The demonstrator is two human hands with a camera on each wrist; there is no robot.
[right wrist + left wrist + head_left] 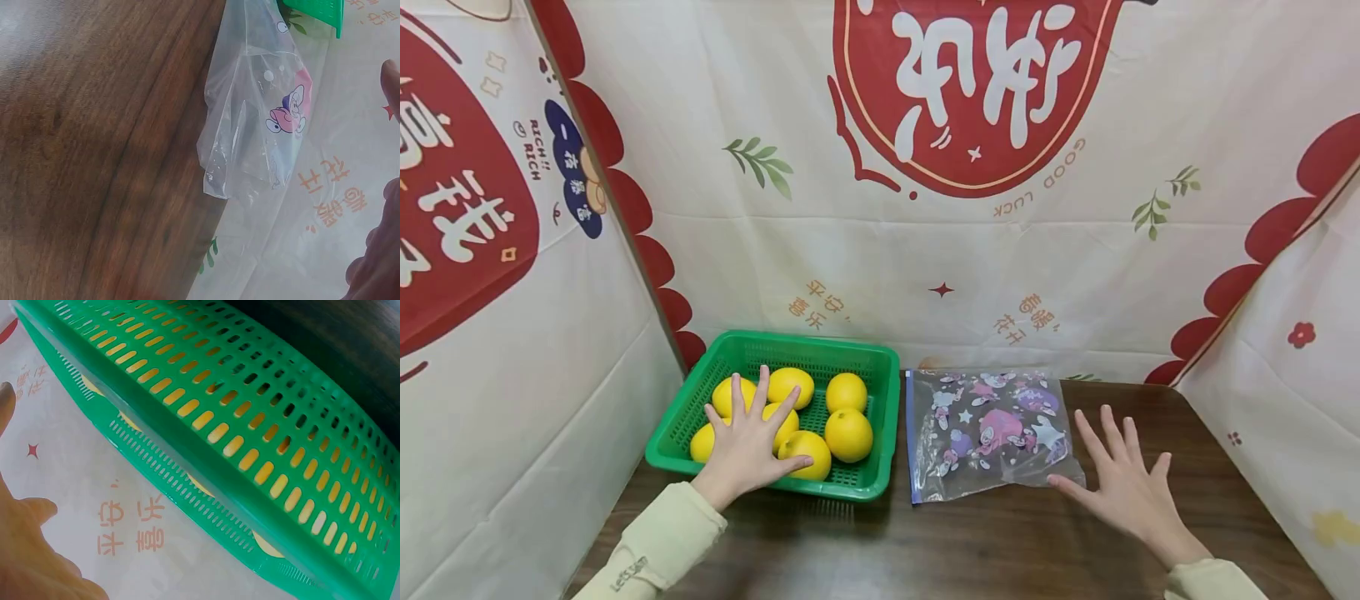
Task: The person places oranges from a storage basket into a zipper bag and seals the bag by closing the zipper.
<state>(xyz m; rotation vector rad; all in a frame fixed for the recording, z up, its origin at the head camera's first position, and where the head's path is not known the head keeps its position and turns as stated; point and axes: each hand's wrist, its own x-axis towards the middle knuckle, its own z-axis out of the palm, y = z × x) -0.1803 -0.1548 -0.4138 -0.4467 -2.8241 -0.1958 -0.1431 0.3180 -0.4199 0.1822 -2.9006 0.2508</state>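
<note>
In the head view my left hand (741, 454) is spread with straight fingers above the near left part of a green plastic basket (886, 433). Several yellow lemon-like fruits (848, 435) lie in the basket, some partly hidden behind that hand. To the basket's right lies a clear zip bag (992, 429) printed with pink and purple cartoon figures, its blue zip edge toward the basket. My right hand (1131, 492), fingers spread, hovers at the bag's right side and holds nothing. The left wrist view shows the basket's slotted wall (250, 425) close up, with yellow behind the slots.
The dark wood table (970, 550) carries the basket and bag. A printed white cloth (925, 275) stands upright behind them, and further cloth walls close off the left and right sides. Cream sleeves (662, 542) cover the forearms.
</note>
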